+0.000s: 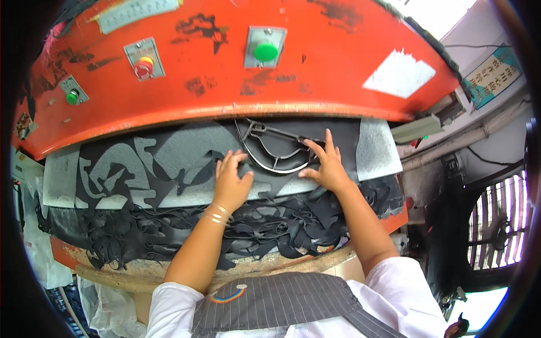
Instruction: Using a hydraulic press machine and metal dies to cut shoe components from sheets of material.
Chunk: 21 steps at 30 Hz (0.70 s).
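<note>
A curved metal cutting die [276,164] lies on a dark sheet of material [344,138] below the front of the red press. Around the die's right end is my right hand [329,169], its thumb at the lower rim and a finger at the upper bar. Its other fingers stretch away from the metal. My left hand [232,177] rests at the sheet just left of the die, fingers extended and thumb apart, with nothing in it. Left of that hand, curved cut-outs in the sheet expose the pale cutting board [377,149].
The red press front [214,73] spans the far side, bearing green buttons [265,52] and a red stop button [143,69]. Dark offcut strips [270,225] heap along the near edge. Plastic bags [107,304] hang at the lower left.
</note>
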Each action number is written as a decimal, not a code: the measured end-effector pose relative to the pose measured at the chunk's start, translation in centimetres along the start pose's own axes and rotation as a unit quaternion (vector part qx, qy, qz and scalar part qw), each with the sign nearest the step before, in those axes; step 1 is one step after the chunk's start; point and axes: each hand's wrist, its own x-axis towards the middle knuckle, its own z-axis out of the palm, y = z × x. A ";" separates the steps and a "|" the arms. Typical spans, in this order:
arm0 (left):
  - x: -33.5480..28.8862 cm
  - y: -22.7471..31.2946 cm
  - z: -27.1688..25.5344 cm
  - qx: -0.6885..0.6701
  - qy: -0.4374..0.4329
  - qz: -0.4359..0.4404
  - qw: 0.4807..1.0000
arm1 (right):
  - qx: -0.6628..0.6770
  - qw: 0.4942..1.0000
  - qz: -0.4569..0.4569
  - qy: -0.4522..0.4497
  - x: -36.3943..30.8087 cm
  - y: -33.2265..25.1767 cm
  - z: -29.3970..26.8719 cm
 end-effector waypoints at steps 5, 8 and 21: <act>1.6 -1.4 -12.7 -0.130 0.219 -0.033 0.967 | 0.115 0.966 -0.114 0.204 0.5 -6.3 -5.5; 2.0 -3.6 -21.9 -0.086 0.426 0.030 0.900 | 0.144 0.940 -0.183 0.249 2.8 -12.5 -8.2; -3.3 -1.7 -34.4 0.113 0.418 0.083 0.898 | 0.224 0.938 -0.139 0.226 -0.6 -16.9 -8.2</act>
